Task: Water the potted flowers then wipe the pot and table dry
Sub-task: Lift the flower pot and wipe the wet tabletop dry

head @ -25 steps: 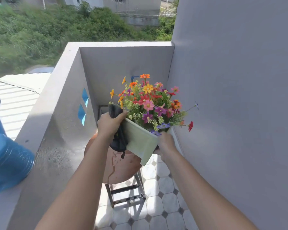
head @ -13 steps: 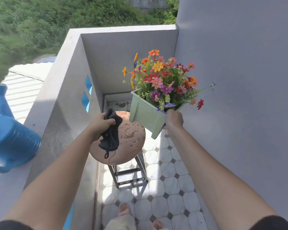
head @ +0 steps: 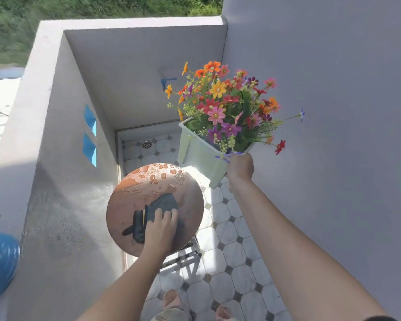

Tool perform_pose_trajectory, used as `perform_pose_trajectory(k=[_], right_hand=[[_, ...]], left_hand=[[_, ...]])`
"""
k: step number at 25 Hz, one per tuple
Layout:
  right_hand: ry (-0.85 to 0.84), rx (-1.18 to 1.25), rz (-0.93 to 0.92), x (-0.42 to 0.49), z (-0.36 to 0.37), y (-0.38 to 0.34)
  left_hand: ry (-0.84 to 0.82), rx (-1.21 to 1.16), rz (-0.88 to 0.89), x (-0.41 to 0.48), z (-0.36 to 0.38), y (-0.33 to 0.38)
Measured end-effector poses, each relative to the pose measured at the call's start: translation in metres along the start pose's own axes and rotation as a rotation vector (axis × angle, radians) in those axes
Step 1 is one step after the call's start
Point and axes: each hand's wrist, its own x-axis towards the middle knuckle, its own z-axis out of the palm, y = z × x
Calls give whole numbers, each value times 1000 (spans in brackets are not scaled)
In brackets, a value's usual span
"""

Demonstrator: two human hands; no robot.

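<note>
Harsh sunlight, hard shadows, blown-out left edge, wide-angle bending.

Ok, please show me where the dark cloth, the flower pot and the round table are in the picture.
dark cloth [head: 162, 203]: head view, on its far fold, beyond the left hand's fingers.
flower pot [head: 200, 157]: head view, on its pale green side wall.
round table [head: 125, 202]: head view, on bare top left of the cloth.

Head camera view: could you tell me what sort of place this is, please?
Probably a small outdoor balcony or wash corner: a low parapet wall with greenery beyond, a floor drain in the tiles, and a wall tap.
</note>
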Motion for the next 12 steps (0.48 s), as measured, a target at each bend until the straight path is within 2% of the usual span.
perform_pose_trajectory(k=[2,5,8,12], right_hand=[[24,3,-35,2,-1,-2],[26,-3,-59,6,-4,0],[14,-32,-75,12,-4,1],[19,-67,-76,17,-10,-10]], left_hand=[[19,84,82,-2,1,3],[72,2,89,1,13,5],[-69,-18,148,3,19,8],[-82,68,277,2,25,-9]])
